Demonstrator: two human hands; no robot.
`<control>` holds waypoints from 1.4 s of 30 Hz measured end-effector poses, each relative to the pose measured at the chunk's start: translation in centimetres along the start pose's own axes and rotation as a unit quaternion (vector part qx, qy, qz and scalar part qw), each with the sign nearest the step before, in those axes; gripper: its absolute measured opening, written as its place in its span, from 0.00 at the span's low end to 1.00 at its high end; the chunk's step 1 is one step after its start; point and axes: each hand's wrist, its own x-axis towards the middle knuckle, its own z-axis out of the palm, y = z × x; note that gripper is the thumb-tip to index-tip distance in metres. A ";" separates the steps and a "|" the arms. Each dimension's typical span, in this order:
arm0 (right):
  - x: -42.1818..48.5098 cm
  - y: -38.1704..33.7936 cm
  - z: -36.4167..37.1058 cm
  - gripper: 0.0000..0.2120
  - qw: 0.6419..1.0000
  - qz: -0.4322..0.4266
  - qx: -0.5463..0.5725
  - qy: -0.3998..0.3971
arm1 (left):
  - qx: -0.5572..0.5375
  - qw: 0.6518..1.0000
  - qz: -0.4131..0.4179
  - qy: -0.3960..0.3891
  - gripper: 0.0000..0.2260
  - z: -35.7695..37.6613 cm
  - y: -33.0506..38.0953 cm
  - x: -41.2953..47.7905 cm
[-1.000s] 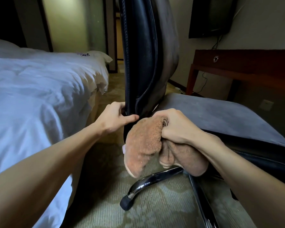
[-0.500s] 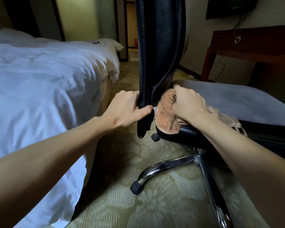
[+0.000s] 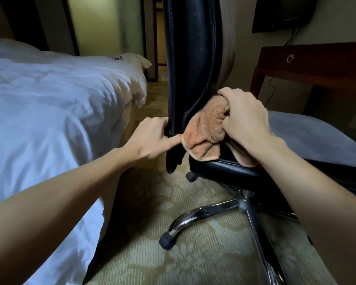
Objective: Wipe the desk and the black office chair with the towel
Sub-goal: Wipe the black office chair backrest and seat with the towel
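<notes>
The right hand (image 3: 243,118) has its fingers curled tight round the bunched orange towel (image 3: 203,132), pressing it where the black office chair (image 3: 193,58) backrest meets the seat. The left hand (image 3: 150,138) grips the backrest's lower edge (thumb extended, touching the towel). The desk (image 3: 317,60) stands behind, the bed (image 3: 49,99) to the left.

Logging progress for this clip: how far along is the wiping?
Done: nothing provable. In hand: right hand grips the towel at the joint of chair back and seat; left hand holds the back's edge. Left: the desk stands beyond, away from the towel.
</notes>
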 end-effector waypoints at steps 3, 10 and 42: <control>-0.4 -0.6 3.3 0.37 0.983 0.046 0.014 -0.179 | -0.007 1.000 -0.002 -0.008 0.19 0.2 -0.5 0.1; -1.6 0.4 3.0 0.15 0.978 -0.007 0.065 -0.196 | -0.009 0.999 0.003 -0.038 0.15 -0.3 -0.6 0.2; 2.1 2.7 -4.0 0.25 0.919 0.213 0.099 0.315 | -0.062 0.997 -0.042 -0.022 0.18 0.5 -2.3 0.6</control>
